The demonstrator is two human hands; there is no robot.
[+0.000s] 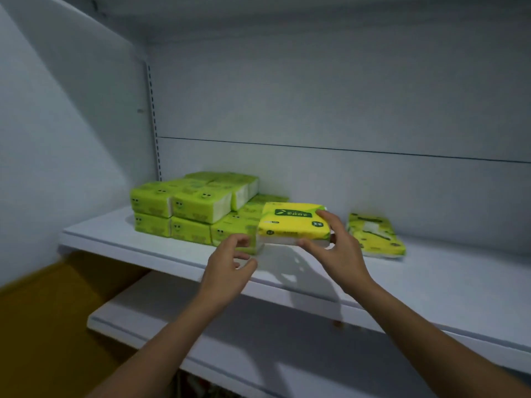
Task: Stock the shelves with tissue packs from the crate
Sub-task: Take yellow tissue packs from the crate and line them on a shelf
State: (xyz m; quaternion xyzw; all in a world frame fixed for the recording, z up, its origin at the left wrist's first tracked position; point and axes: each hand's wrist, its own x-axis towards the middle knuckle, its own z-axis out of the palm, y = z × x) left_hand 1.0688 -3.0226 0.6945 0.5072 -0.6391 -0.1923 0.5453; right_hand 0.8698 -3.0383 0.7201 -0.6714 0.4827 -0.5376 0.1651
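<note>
A yellow-green tissue pack (293, 224) hangs just above the white shelf (149, 248), and my right hand (334, 248) grips its right end, fingers on top and thumb under the front edge. My left hand (230, 259) hovers in front of the pack's left end with fingers loosely curled, holding nothing. Left of the held pack stands a stack of green tissue packs (189, 209), two layers high against the back wall. One more tissue pack (375, 235) lies flat on the shelf to the right. The crate is out of view.
A lower white shelf (201, 320) juts out under my forearms. The shelf's back panel (344, 110) and a white side wall (57, 124) close off the space. Yellow-brown floor (43, 326) shows at the lower left.
</note>
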